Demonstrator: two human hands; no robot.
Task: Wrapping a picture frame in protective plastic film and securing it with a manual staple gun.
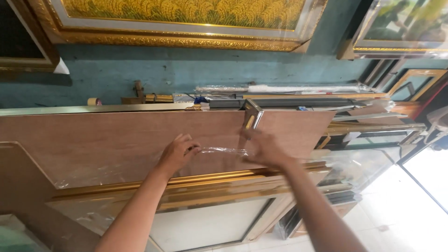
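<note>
2 hands stretch 1 strip of clear plastic film [223, 150] between them, its long axis running left to right across the brown backing board [116, 140]. Left hand [178, 153]: fingertips pressed together, pinching the film's left end. Right hand [267, 148]: blurred, at the right end; whether it pinches cannot be told. Gold frame moulding [196, 184] lies just below.

Pale tiled floor [406, 205], right and near: carries stack of gold picture frames [219, 184] standing on edge, brown backing board [116, 144] leaning in front; loose frame mouldings [373, 128] piled far right against teal wall.
</note>
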